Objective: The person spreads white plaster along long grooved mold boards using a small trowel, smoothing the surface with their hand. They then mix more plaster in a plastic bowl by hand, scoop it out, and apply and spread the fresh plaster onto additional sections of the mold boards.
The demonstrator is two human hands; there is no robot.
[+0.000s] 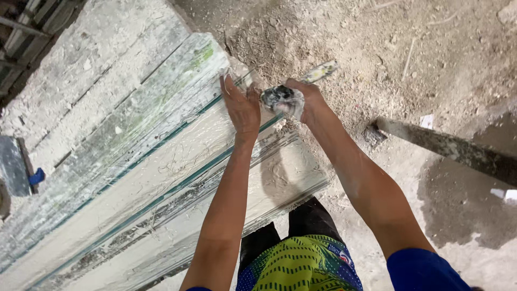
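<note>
L hand [242, 108] flat, fingers [228, 85] spread, released, on stacked white-smeared glass sheets [161, 178]. R hand [302, 99] clenched round plaster-caked putty knife w/ yellowish handle [301, 86]; blade just beside L fingers, at sheets' end.

Open dirt floor [431, 64] rt; panel stack [134, 161] blocks left.

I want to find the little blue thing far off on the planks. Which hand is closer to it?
Left. The left hand rests on the plaster-smeared planks, on the side toward the small blue object. The right hand holds a tool beyond the planks' end, farther away.
</note>
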